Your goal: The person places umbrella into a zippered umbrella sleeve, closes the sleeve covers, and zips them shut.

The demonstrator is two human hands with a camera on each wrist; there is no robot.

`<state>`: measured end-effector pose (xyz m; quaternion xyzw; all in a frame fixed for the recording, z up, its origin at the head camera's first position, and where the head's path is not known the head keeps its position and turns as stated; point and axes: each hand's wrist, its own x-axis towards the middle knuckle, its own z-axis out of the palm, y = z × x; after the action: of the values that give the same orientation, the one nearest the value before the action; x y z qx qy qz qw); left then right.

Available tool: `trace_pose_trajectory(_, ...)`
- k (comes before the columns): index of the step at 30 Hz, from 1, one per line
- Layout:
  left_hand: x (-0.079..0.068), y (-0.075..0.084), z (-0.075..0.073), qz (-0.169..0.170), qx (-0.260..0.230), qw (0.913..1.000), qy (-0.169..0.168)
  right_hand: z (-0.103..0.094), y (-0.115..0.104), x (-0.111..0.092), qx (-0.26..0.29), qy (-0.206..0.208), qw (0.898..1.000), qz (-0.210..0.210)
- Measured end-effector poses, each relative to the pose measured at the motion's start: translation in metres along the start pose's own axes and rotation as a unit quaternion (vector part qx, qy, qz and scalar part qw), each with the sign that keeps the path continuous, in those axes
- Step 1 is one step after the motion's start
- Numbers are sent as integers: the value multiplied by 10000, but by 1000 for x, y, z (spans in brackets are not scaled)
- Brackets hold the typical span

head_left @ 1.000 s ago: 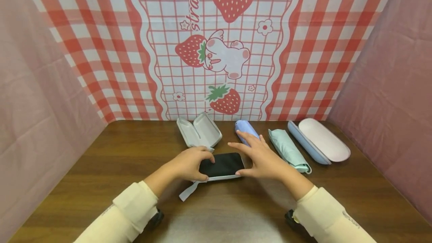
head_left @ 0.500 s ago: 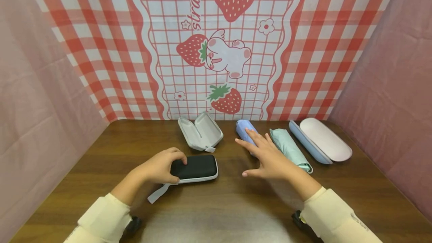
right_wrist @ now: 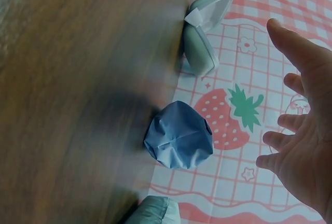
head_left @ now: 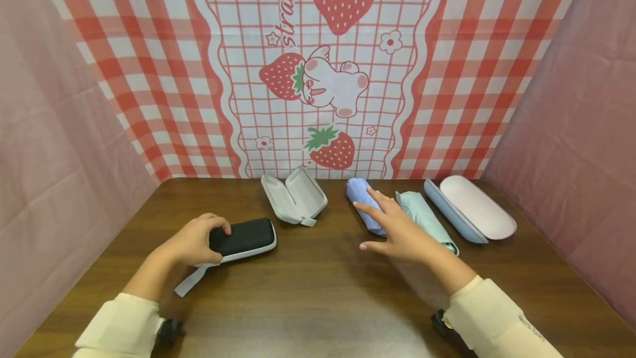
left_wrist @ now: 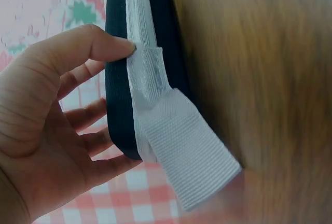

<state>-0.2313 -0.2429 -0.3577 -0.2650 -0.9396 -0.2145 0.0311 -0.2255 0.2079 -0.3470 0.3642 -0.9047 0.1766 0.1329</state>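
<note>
Black fabric with a white zip edge covers the case (head_left: 245, 236) on the left part of the table, its flat top facing up. The left hand (head_left: 191, 239) grips its left end, thumb on the near edge and fingers over the top and round the far side. A white strap (head_left: 191, 282) hangs from that end, slanting toward the person. Whether the case touches the wood cannot be told.

The two hands are well apart. The right hand (head_left: 397, 231) holds nothing, its fingers spread near a blue folded umbrella (head_left: 359, 192). Just right of that lies a mint folded umbrella (head_left: 421, 211), then a pale blue case (head_left: 479, 209) with its two halves apart, showing a whitish lining. A grey case (head_left: 307, 198), also unfolded, sits between the black one and the blue umbrella, toward the back of the brown wooden table (head_left: 308, 303). Behind hangs a red-and-white checked cloth (head_left: 459, 54) printed with strawberries.
</note>
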Motion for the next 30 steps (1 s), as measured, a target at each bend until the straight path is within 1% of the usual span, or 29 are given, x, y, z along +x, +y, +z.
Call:
trace_pose_trajectory(4, -2, -14, -4, -277, 97, 9994, 184, 0, 1, 0, 69, 63, 10000, -10)
trace_pose_trajectory(6, -3, -18, -6, -334, 97, 9990, 273, 1, 1, -1, 109, 79, 9999, 10)
trace_pose_trajectory(9, -3, -21, -7, -391, 127, 9985, 373, 1, 1, -2, 145, 78, 9998, 57)
trace_pose_trajectory(11, -3, -21, -9, -398, 153, 9984, 382, 1, 1, -2, 146, 64, 9998, 98)
trace_pose_trajectory(14, -2, -18, -11, -397, 229, 9983, 358, 0, 2, -3, 140, 58, 9998, 132)
trace_pose_trajectory(17, -1, -13, -13, -306, 308, 9982, 405, -1, 3, -3, 147, 67, 9998, 126)
trace_pose_trajectory(22, 5, -2, -14, -112, 374, 9967, 716, -2, 4, -4, 132, 163, 9998, 40)
trace_pose_trajectory(26, 11, 8, -11, -25, 254, 9951, 957, -4, 6, -5, 107, 236, 9997, 43)
trace_pose_trajectory(30, 17, 18, -5, -133, -34, 9937, 1108, -7, 8, -9, 91, 394, 9991, 118)
